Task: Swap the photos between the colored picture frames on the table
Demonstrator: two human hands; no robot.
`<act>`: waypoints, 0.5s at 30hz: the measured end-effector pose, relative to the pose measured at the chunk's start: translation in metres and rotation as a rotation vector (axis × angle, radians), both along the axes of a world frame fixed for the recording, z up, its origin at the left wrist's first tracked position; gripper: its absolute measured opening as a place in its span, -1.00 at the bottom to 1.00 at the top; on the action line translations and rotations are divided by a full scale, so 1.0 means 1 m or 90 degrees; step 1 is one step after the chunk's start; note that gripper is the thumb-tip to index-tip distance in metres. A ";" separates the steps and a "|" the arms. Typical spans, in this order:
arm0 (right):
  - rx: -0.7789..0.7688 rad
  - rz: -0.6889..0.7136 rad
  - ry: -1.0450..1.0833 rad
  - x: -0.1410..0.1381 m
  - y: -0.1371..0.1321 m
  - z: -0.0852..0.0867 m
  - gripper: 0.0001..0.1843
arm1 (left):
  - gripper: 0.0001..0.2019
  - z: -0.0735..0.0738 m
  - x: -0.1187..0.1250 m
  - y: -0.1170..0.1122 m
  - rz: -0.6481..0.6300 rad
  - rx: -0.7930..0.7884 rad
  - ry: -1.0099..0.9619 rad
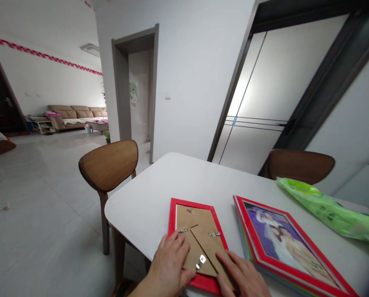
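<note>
A red picture frame [172, 216] lies face down on the white table, its brown backing board [184, 243] showing. Several small metal clips [200, 262] sit around the board. A brown stand leg [207, 239] runs diagonally across it, with a dark gap along one edge. My left hand [172, 262] rests on the frame's left side, fingers stretched over the rim and board, thumb near the lower edge. At the leg's lower end is my right hand [244, 274], with its thumb on one side and fingers on the other. Part of that end is hidden under the hand.
Right of my hands lies another red frame [295, 243] with a photo, stacked on something greenish. A green plastic bag [329, 210] lies beyond it on the white table [147, 206]. Wooden chairs stand at the left [110, 165] and the far side [302, 165].
</note>
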State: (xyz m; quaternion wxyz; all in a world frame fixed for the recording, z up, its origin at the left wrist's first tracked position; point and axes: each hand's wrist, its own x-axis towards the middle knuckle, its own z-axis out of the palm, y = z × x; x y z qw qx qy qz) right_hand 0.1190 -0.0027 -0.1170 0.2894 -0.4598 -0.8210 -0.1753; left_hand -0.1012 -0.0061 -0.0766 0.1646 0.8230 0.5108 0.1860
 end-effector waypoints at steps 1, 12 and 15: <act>-0.019 -0.005 -0.001 -0.004 0.001 -0.002 -0.57 | -0.49 0.000 -0.002 0.000 -0.001 -0.016 0.003; -0.197 -0.055 0.083 -0.023 0.006 0.011 -0.63 | -0.63 0.006 -0.008 -0.007 -0.003 -0.025 -0.001; -0.208 -0.057 0.082 -0.024 0.007 0.012 -0.66 | -0.67 -0.003 -0.012 -0.009 -0.032 0.000 -0.028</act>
